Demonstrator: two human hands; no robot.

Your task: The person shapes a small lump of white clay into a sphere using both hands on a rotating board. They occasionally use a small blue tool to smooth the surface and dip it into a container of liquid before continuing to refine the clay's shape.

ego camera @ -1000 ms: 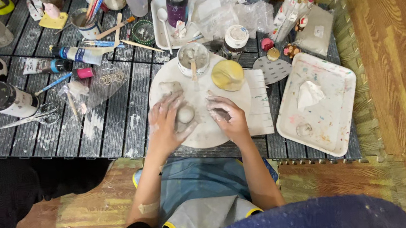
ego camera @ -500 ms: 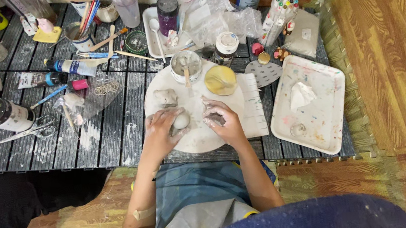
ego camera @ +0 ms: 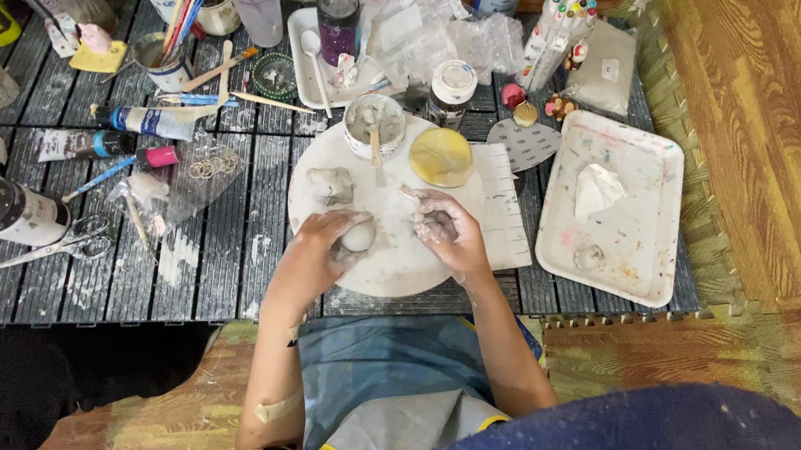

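A: Apron [ego camera: 380, 406] nearest the camera, grey-blue, dusted white. Above it I see both hands on the round white board [ego camera: 380, 262].

B: Fingers?

A: Left hand [ego camera: 319, 255] has its fingers curled shut around a pale clay ball [ego camera: 358, 236], held just over the board. Right hand [ego camera: 446, 230] is cupped, clay-smeared; I cannot tell whether it grips anything.

B: Step?

A: Shaping, I judge: the ball is being rounded. Any next move wants light, even pressure, and the right hand brought in to support it.

B: Room?

A: Tight. A grey clay lump [ego camera: 331, 185], a slip cup with stick [ego camera: 374, 126] and a yellow lid [ego camera: 441, 156] crowd the board's far half. A white tray [ego camera: 654, 228] sits just beside it on the right. Bare dark slatted surface [ego camera: 226, 263] lies to the left, short of the scissors [ego camera: 61, 246] and paint tubes [ego camera: 147, 123].
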